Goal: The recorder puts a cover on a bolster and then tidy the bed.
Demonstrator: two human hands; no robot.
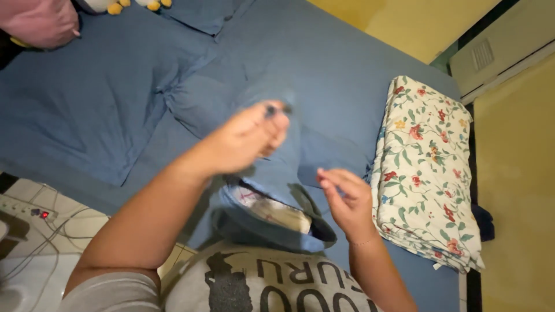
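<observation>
My left hand mid-frame pinching a blue pillowcase, my right hand lower right gripping its edge, pillow half inside, floral quilt at right

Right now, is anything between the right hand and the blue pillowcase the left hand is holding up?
Nothing visible is. The left hand pinches the top of the blue pillowcase, its open end with the white pillow hanging near the chest. The right hand is at the fabric's edge, and the folded floral blanket lies off to the side.

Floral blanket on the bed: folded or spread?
Folded. The floral blanket lies as a compact stack on the bed, layered edges showing at its near end.
</observation>
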